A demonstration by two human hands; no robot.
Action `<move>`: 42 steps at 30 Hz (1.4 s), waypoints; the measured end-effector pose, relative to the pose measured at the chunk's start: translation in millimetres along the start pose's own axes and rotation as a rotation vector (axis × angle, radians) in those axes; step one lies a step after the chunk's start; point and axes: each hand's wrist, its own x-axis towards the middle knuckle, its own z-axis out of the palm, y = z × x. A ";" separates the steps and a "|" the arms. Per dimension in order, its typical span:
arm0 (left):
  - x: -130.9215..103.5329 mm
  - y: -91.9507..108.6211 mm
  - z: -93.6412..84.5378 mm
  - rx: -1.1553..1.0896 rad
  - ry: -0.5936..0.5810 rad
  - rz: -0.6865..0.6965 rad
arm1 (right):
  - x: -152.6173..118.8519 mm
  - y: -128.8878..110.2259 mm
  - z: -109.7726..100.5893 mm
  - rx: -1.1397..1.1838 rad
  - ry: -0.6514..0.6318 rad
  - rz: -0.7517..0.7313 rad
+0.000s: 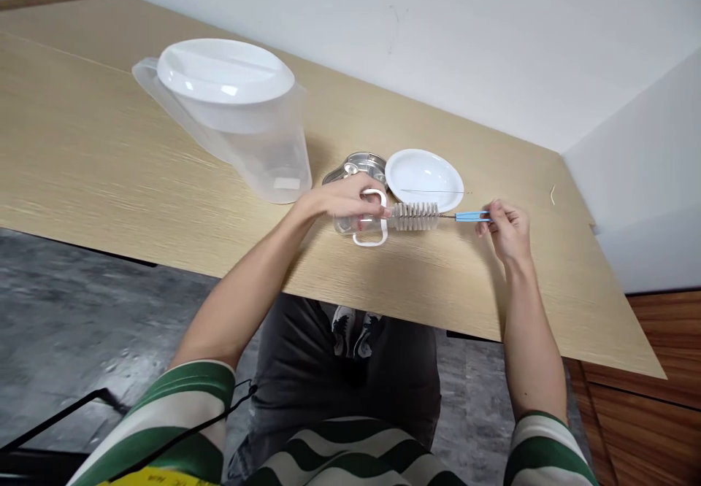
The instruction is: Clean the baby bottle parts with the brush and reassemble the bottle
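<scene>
My left hand [353,198] is wrapped over a clear baby bottle [346,225] with white side handles, which lies sideways above the front part of the table. A bottle brush [416,217] with pale bristles is at the bottle's open end, its bristles mostly outside. The brush's blue handle [472,216] is pinched between the fingers of my right hand [507,227]. Just behind the bottle are a shiny metal container [368,159] and a white oval bowl [424,172]. Part of the metal container is hidden by my left hand.
A large translucent pitcher [268,154] with a white lid [225,70] stands to the left on the wooden table [109,143]. A small bent pale piece [553,195] lies at the right. The white wall runs along the table's back edge.
</scene>
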 end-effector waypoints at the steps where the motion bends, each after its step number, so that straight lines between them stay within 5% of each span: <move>1: 0.1 -0.2 -0.8 0.014 0.003 0.013 | 0.1 -2.0 -1.6 0.020 -0.014 -0.012; 9: -1.2 0.6 -2.2 0.021 0.016 0.039 | -1.7 -4.8 -1.8 0.002 0.057 -0.106; 19: -0.1 2.8 4.3 0.054 -0.033 0.033 | -0.6 5.4 6.9 -0.123 0.112 0.029; 28: -0.3 0.1 0.5 0.027 -0.010 -0.033 | -4.3 -0.4 6.1 -0.261 -0.083 -0.075; 35: 0.3 -0.1 3.7 0.046 -0.055 -0.038 | -7.6 2.5 19.4 -0.682 -0.152 -0.327; 42: 1.8 2.6 4.7 0.061 -0.088 0.030 | -8.1 -1.0 18.5 -0.876 0.072 -0.424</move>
